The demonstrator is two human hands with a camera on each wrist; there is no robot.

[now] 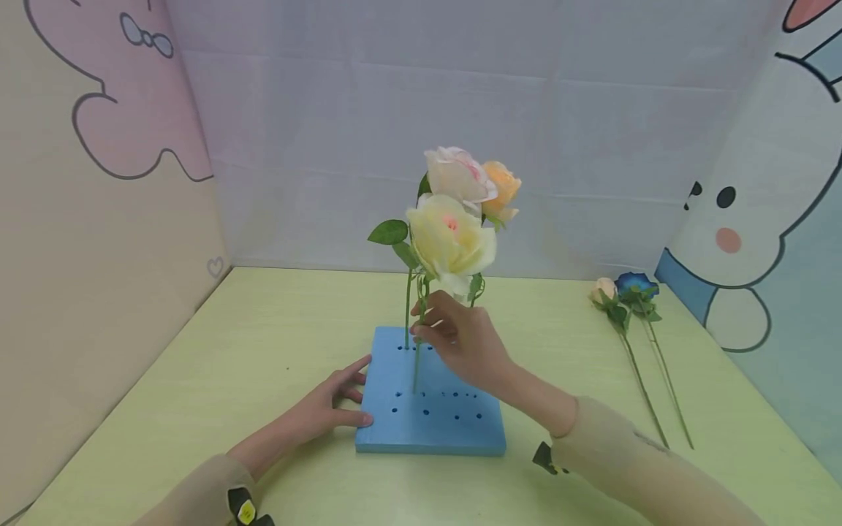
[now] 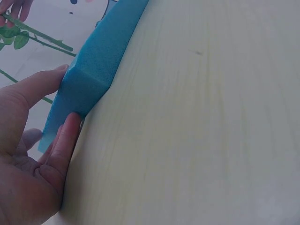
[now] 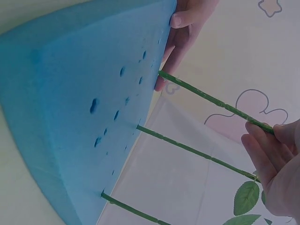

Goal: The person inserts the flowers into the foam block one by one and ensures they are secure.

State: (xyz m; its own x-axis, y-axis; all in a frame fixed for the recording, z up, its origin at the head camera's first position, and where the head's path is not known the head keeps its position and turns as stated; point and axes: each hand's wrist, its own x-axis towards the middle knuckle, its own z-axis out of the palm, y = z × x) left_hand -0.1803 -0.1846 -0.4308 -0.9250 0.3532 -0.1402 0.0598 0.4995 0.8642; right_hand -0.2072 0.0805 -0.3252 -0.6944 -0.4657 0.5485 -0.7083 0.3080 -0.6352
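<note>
Table (image 1: 197, 380), pale green, carries everything here. Near its front edge, about midway across, lies a blue foam block (image 1: 430, 409) dotted with holes, and three roses stand upright in it. The left hand (image 1: 329, 409) rests flat against the block's left edge, fingers straight, thumb at the near corner. The right hand (image 1: 460, 340) pinches the stem of the cream rose (image 1: 450, 241), whose foot sits in a hole of the block. By the table's right edge lie two loose roses (image 1: 625, 292), blooms toward the back.

Three roses (image 1: 454, 219) stand in the foam block (image 1: 454, 427); two flowers (image 1: 625, 292) lie right.
</note>
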